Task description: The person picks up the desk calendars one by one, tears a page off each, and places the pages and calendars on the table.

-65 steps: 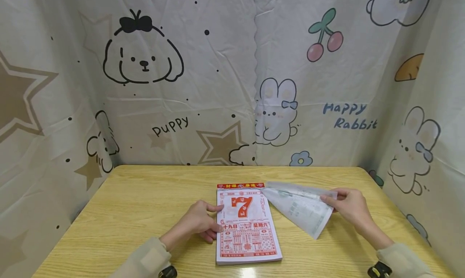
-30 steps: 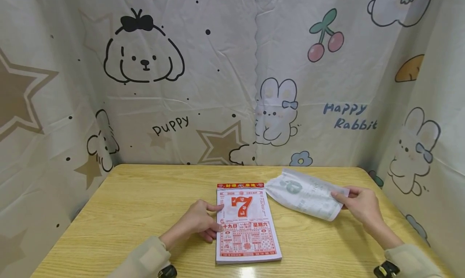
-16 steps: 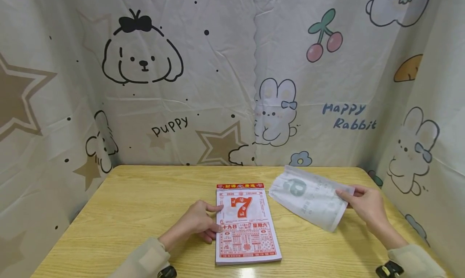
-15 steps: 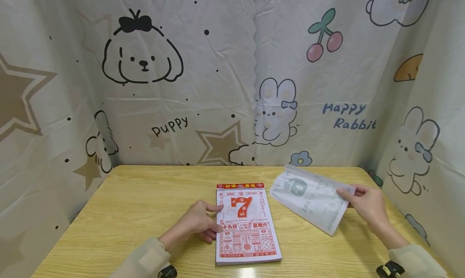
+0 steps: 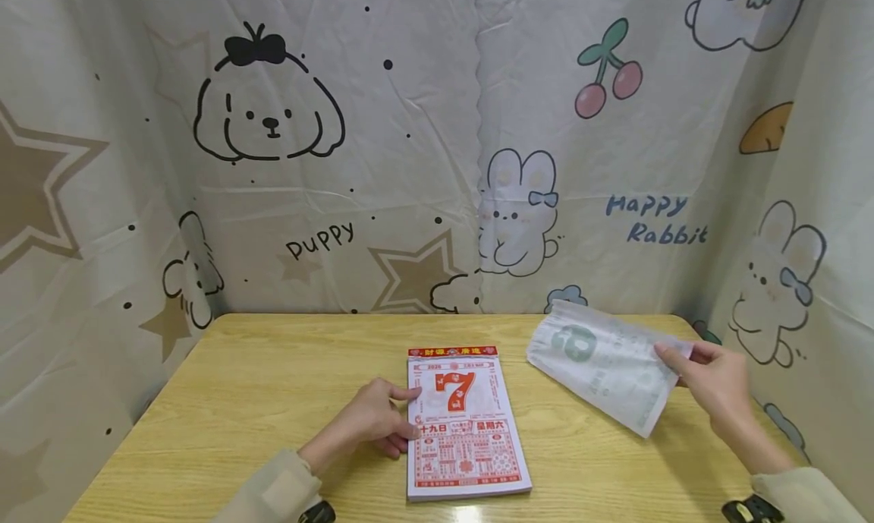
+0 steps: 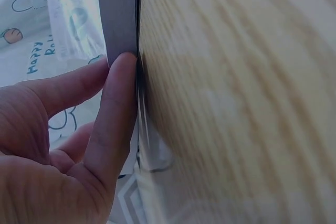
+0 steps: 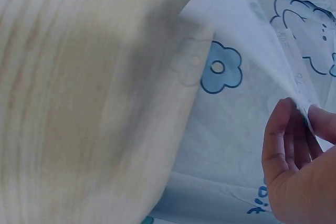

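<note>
A thick tear-off calendar lies on the wooden table in the head view, its top page showing a large red 7 below a red header strip. Along its left edge, fingertips of my left hand press on the pad; the left wrist view shows one fingertip against the side of the pages. My right hand pinches the corner of a thin loose calendar sheet between thumb and fingers. That sheet is held over the table's right side, green print showing through, apart from the pad. Its torn end points left.
The yellow wooden table ends at a cartoon-printed curtain that hangs behind it and on both sides. Dark devices are strapped on both wrists, below pale sleeves.
The sheet has come away from the calendar's top right corner. My right hand has carried it farther right and a little up. My left hand has stayed at the pad's left edge.
</note>
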### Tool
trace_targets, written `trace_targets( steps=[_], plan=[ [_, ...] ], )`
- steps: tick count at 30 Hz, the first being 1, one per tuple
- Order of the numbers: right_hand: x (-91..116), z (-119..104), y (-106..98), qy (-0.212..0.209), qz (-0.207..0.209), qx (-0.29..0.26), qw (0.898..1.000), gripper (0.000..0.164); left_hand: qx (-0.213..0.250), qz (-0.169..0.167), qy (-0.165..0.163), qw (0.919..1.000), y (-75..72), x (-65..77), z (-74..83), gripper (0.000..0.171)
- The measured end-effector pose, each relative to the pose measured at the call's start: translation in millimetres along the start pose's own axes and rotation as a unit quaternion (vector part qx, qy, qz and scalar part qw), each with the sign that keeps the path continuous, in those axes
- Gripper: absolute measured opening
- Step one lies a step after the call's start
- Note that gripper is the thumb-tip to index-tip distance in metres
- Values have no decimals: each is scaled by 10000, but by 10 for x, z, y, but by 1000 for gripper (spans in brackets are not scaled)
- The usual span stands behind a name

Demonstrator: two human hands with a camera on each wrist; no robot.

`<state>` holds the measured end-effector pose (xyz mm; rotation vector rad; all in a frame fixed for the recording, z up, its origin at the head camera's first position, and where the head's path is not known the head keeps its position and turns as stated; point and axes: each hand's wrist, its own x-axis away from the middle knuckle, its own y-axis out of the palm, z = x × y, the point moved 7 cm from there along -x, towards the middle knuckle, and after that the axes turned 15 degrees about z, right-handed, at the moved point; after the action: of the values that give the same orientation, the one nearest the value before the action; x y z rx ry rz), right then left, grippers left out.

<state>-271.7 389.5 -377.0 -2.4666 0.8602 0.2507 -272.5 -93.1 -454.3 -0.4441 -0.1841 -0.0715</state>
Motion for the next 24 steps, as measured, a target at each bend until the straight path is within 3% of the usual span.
trace_targets(
  steps=[9,12,14,16,19,22,24],
  plan=[
    [23,-291,-176,-613,536,-203,9965,40,-120,-28,-57,9999,0,0,-17,65],
    [108,-442,-182,-1158,721,-94,9906,28,-88,-33,-59,9999,0,-1,-23,66],
    [201,-557,-146,-1760,762,41,9814,19,-86,-33,-57,9999,2,0,-24,66],
    [324,-664,-83,-2502,720,220,9653,11,-80,-25,-60,9999,2,1,-23,66],
    [528,-771,55,-3440,439,442,9369,18,-104,-23,-48,9999,3,-1,-17,66],
    [726,-794,212,-3855,-103,731,9198,28,-88,-32,-27,10000,0,-6,-10,67],
    [846,-768,321,-3851,-545,992,9159,34,-74,-48,10,10000,-3,-12,-7,67]
  ],
)
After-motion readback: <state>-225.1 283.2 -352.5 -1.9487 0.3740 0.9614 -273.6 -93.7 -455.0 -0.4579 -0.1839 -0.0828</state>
